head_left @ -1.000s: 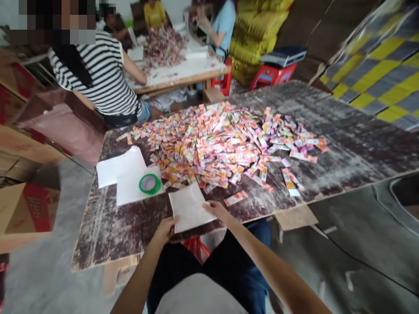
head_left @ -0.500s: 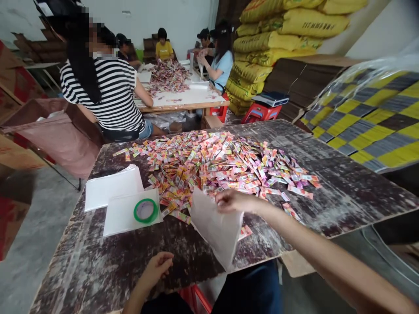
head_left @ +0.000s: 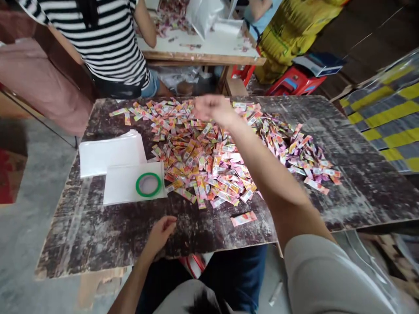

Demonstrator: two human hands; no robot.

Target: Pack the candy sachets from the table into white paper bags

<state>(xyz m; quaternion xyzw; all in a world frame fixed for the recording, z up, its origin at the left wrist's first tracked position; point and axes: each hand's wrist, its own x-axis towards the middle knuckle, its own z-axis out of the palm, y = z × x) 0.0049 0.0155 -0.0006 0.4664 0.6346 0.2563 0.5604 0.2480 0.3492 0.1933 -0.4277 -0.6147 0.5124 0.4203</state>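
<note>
The pile (head_left: pixel 191 150) runs left to right, mostly on the near side of the closer right hand (head_left: pixel 212 108), half-curled, hold unclear. The left hand (head_left: pixel 161 233), loosely curled, visibly empty, is at the table's (head_left: pixel 88 235) near edge.

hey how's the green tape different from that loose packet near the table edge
The tape is a round green ring; the loose packet is a narrow pink-and-orange strip. The tape lies on white sheets, the packet directly on the table. Both lie flat.
</note>
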